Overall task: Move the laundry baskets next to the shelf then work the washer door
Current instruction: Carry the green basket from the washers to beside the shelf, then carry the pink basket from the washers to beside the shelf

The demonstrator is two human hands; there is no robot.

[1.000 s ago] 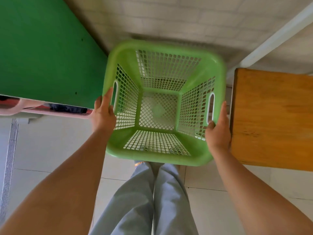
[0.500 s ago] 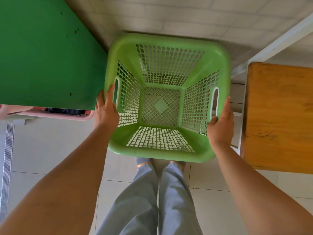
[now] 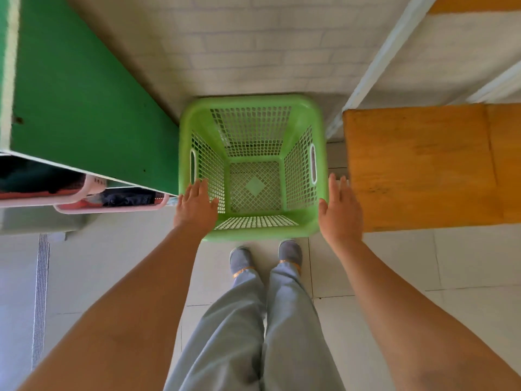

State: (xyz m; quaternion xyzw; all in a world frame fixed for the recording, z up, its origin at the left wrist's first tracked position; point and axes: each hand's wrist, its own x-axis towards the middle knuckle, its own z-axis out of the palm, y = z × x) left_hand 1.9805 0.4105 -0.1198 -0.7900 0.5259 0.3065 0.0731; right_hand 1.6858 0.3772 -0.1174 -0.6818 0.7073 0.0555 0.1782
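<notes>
Green basket: empty, on the floor against the wall, between green shelf and wooden table. Left hand, right hand: fingers spread, holding nothing, beside its rim. Placement appears done; washer door not in view, not yet worked.

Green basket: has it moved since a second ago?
Yes. The green basket has gone down to the floor between the green shelf and the wooden table; both hands have let go.
</notes>
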